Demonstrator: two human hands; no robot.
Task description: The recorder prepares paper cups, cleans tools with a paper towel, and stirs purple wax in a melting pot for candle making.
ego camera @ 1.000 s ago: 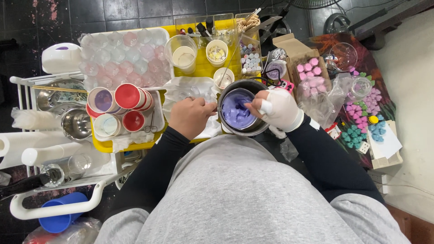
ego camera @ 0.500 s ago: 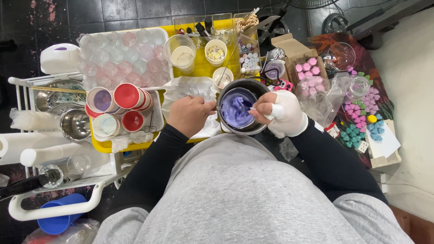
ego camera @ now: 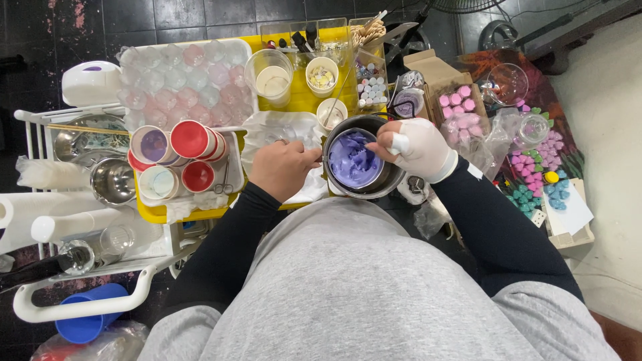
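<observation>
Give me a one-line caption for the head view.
Gloved right hand works purple paste in a metal bowl; bare left hand steadies its rim.

- Your right hand (ego camera: 413, 148): white glove; left hand (ego camera: 284, 168) bare. Both sleeves black, top grey.
- Bowl (ego camera: 362, 164) betw. your hands: silver metal w/ lilac-purple paste inside.
- Tray (ego camera: 155, 212): bright yellow.
- Cups (ego camera: 175, 155) left of you: red outsides; one purple inside, others white or red.
- Mould sheet (ego camera: 180, 80): clear plastic, pale pink tint.
- Small pieces (ego camera: 459, 107) in cardboard box: pink.
- Pieces (ego camera: 535, 194) far right: purple, teal-green, one yellow.
- Cup (ego camera: 87, 324) bottom left: blue.
- Floor (ego camera: 134, 13): black tiles, pink smudges.
- Cart frame (ego camera: 40, 120): white.
</observation>
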